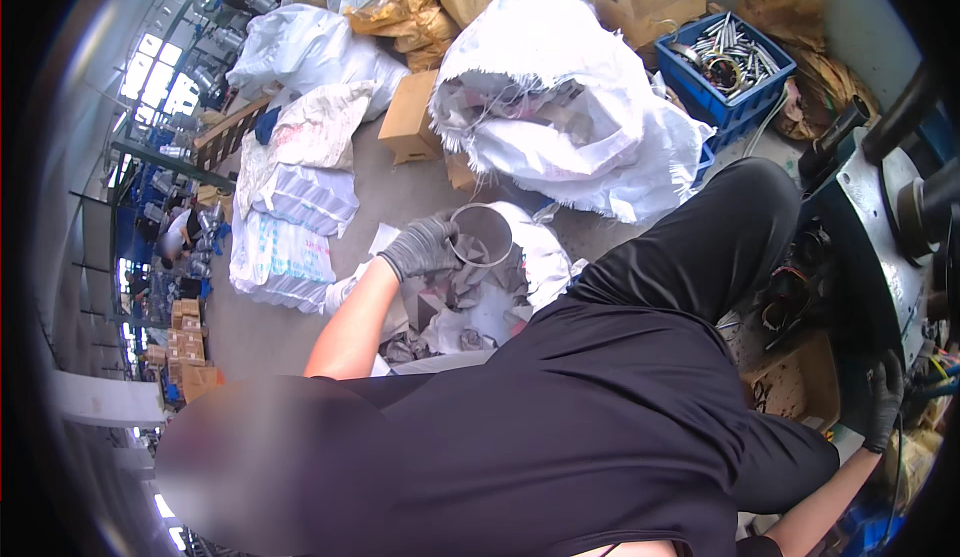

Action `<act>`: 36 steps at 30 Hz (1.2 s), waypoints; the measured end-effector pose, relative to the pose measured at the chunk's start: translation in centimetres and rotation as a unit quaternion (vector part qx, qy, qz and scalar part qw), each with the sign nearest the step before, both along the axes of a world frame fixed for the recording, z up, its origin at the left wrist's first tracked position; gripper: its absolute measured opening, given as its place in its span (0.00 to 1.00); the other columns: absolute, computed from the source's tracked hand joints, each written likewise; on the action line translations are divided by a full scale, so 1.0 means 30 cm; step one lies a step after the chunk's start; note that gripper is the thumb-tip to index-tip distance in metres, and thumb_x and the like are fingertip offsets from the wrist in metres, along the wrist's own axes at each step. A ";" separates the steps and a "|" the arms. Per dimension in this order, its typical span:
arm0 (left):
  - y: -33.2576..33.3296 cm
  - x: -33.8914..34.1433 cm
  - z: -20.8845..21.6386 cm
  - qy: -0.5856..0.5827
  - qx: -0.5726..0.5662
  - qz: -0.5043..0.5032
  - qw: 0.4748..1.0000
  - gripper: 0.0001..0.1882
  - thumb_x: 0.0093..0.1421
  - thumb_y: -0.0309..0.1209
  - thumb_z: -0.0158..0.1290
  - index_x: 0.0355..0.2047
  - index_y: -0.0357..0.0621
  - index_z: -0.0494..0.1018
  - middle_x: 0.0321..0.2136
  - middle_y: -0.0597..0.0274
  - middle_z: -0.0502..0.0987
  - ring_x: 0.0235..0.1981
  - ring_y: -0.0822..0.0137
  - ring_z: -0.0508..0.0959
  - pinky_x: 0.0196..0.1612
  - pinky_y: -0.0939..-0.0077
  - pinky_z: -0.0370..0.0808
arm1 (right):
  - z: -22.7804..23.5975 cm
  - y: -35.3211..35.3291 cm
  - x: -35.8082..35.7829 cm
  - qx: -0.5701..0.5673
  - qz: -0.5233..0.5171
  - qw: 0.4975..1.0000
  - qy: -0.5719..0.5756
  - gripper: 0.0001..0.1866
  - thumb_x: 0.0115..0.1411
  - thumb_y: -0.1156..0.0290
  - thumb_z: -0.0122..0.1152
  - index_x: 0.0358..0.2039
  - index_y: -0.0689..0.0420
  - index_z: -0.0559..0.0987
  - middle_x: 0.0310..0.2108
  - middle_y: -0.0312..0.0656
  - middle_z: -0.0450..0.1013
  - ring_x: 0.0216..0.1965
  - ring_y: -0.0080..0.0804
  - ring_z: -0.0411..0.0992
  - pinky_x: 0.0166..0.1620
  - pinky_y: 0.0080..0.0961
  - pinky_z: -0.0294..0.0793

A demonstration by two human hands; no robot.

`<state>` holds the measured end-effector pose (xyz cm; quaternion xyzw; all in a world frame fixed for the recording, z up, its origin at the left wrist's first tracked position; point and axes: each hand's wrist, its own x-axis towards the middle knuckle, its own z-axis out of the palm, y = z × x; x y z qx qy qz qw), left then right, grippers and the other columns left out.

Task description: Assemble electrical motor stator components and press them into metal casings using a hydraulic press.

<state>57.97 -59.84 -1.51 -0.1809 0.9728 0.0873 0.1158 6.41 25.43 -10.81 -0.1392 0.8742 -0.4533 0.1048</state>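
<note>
In my gloved left hand is a short, wide metal ring, like a cut piece of tube. The fingers close on its left rim, and its hollow faces up toward me. Right below it is an open white sack with crumpled grey and white paper scraps in it. My gloved right hand is far to the right, beside the dark lower side of a machine. Its fingers look stretched out along that side, in shadow, and I see nothing held in them.
A large frayed white sack stands ahead. Behind it are a cardboard box and a blue crate of metal rods and rings. Stacked white bags lie to the left. A tray with dark residue sits between my legs and the machine.
</note>
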 end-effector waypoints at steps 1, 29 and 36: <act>-0.002 -0.058 0.062 0.033 -0.002 -0.017 0.999 0.23 0.44 0.39 0.72 0.37 0.42 0.78 0.36 0.50 0.80 0.38 0.51 0.82 0.44 0.59 0.79 | 0.084 -0.038 0.033 0.010 -0.008 0.998 0.055 0.22 0.70 0.70 0.62 0.63 0.59 0.75 0.58 0.39 0.74 0.57 0.25 0.70 0.62 0.24 0.69; 1.348 -2.001 0.673 0.454 0.573 -0.330 0.597 0.18 0.51 0.20 0.70 0.38 0.43 0.74 0.33 0.67 0.79 0.36 0.76 0.78 0.38 0.78 0.77 | 0.882 0.321 0.416 0.238 -0.497 0.693 0.465 0.13 0.63 0.70 0.64 0.48 0.58 0.82 0.43 0.47 0.81 0.43 0.42 0.81 0.48 0.34 0.79; 1.555 -2.071 0.740 0.511 0.376 -0.421 0.648 0.21 0.43 0.20 0.72 0.34 0.44 0.73 0.55 0.52 0.77 0.53 0.58 0.79 0.54 0.69 0.78 | 1.029 0.393 0.106 0.163 -0.524 0.686 0.479 0.28 0.59 0.71 0.68 0.60 0.58 0.76 0.52 0.50 0.79 0.51 0.41 0.80 0.52 0.34 0.80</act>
